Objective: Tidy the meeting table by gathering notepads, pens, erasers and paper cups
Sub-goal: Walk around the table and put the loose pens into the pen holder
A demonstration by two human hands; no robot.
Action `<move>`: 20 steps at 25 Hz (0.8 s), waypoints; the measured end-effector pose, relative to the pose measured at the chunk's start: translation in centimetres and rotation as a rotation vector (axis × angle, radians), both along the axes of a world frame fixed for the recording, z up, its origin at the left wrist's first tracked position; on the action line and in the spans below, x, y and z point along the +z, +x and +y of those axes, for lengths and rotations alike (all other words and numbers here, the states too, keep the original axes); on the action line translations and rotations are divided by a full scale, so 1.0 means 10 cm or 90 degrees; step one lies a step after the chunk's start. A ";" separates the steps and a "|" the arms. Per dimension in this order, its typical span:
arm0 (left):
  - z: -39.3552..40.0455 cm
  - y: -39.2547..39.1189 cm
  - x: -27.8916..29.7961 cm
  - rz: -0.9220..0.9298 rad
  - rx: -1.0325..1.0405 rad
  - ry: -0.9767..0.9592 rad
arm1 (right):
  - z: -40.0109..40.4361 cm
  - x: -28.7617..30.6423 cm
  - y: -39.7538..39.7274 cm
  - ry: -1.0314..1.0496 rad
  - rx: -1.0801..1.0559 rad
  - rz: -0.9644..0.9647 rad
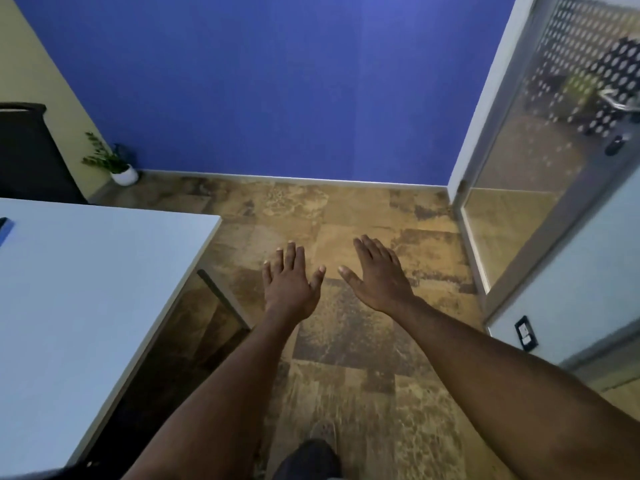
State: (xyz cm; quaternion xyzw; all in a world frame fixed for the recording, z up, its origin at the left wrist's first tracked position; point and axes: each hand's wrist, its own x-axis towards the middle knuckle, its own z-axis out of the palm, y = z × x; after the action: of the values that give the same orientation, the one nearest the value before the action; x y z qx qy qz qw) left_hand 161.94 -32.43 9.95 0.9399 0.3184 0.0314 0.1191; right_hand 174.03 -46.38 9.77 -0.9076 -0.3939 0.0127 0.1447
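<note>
My left hand (289,280) and my right hand (379,273) are stretched out in front of me, palms down, fingers spread, holding nothing. Both hover over the brown patterned floor, to the right of the white meeting table (86,289). The table's corner lies left of my left hand. A small dark object (3,225) shows at the table's far left edge, mostly cut off by the frame. No notepads, pens, erasers or paper cups are in view.
A blue wall stands ahead. A glass door (540,161) with a metal handle is at the right. A small potted plant (119,166) sits in the left corner, beside a dark chair back (27,150). A wall socket (525,332) is at the lower right.
</note>
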 end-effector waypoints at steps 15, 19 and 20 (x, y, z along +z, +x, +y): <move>3.40 3.00 -0.19 -0.029 0.063 -0.006 | 3.50 -0.16 3.05 -0.004 0.109 0.030; 4.42 3.53 -0.31 -0.040 0.115 -0.003 | 4.65 -0.28 3.69 -0.018 0.171 0.051; 4.70 3.67 -0.34 -0.038 0.127 0.002 | 4.95 -0.31 3.85 -0.014 0.189 0.051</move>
State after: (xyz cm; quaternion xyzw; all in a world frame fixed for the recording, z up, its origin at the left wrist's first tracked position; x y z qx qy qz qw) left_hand 198.62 14.52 6.54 0.9024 0.4065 0.0717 0.1234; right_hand 212.55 3.16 6.64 -0.8399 -0.5173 0.0742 0.1466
